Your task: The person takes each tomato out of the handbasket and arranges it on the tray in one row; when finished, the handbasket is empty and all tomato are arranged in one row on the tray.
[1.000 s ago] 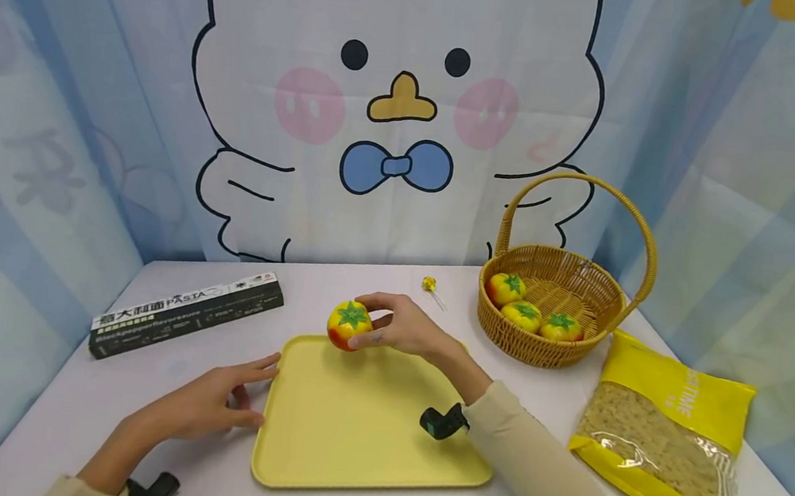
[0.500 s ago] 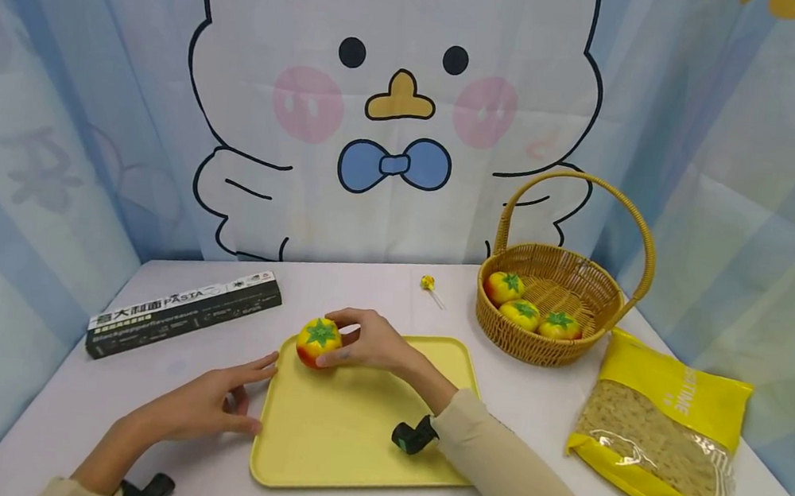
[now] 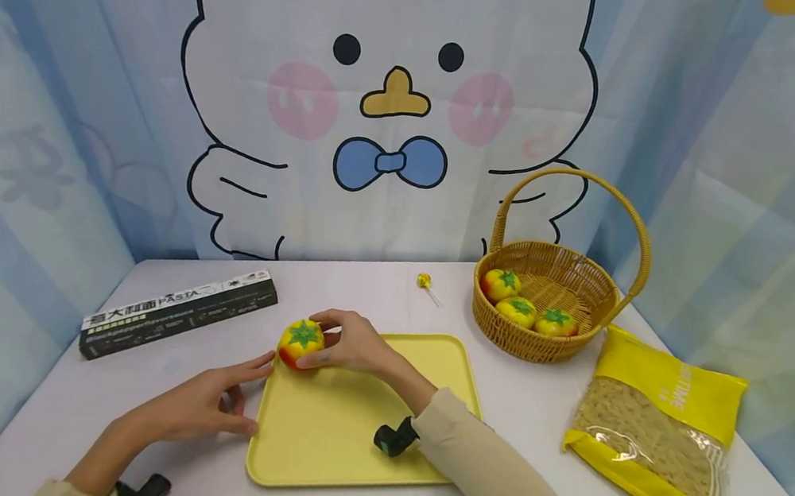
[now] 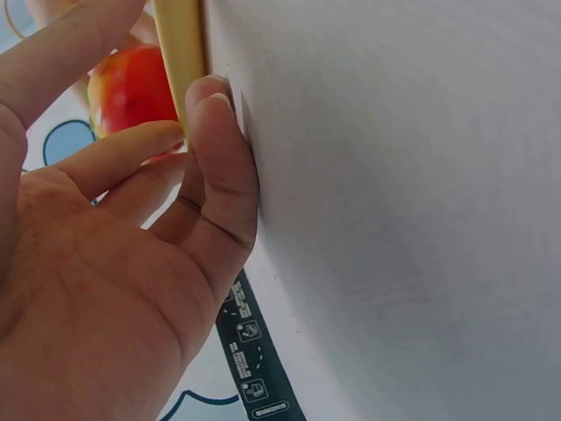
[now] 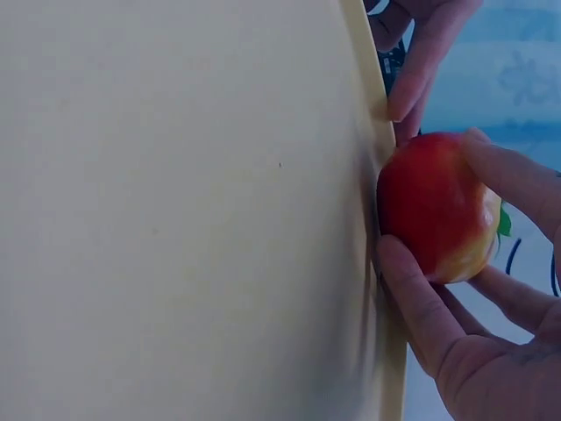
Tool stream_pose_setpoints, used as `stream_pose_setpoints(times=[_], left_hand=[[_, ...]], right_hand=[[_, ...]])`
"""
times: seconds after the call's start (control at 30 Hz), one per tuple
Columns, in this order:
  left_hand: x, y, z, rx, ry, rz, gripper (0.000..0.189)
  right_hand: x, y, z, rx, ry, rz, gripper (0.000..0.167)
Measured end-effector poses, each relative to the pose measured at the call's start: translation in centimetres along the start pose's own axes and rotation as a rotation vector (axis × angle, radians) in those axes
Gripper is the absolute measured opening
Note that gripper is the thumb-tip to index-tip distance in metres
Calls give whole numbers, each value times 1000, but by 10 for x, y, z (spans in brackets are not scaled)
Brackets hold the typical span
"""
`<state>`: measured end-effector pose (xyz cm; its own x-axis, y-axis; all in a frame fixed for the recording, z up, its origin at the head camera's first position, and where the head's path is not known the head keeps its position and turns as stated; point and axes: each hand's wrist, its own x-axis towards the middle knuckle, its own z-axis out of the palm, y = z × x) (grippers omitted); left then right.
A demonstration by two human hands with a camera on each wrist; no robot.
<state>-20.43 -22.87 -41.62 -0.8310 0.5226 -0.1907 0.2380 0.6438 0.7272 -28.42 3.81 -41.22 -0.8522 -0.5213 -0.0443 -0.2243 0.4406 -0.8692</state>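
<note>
My right hand grips a yellow-and-red toy tomato with a green star-shaped leaf top. It holds the tomato at the far left corner of a yellow tray. In the right wrist view, thumb and fingers sit around the red side of the tomato, right by the tray's raised rim. My left hand is at the tray's left edge, fingers fairly straight and touching the rim. In the left wrist view, the fingertips of that hand meet the tray's edge.
A wicker basket with three similar tomatoes stands at the back right. In front of it lies a yellow bag of pasta. A black-and-white pasta box is at the back left. Behind the tray lies a lollipop.
My right hand has carried the tomato left and down, from the tray's far edge to its far left corner. The left hand has stayed at the tray's left edge.
</note>
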Motion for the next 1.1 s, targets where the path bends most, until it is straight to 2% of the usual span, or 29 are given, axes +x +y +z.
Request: stream_pose_setpoints(times=[0.27,0.53,0.83,1.1], left_hand=[[2,-9,-1,53,2,44,99],[-1,2,0,3,-3,-16,99],[-2,0,0,4,4,-8,98],[-1,-1,1,5,-3,-28,98]], right_hand=[[2,0,6,-24,36,11,68],[2,-2,9,-47,57,18,69],[1,-3,13,-72,65,15,70],[0,-4,13,-88,66,17,71]])
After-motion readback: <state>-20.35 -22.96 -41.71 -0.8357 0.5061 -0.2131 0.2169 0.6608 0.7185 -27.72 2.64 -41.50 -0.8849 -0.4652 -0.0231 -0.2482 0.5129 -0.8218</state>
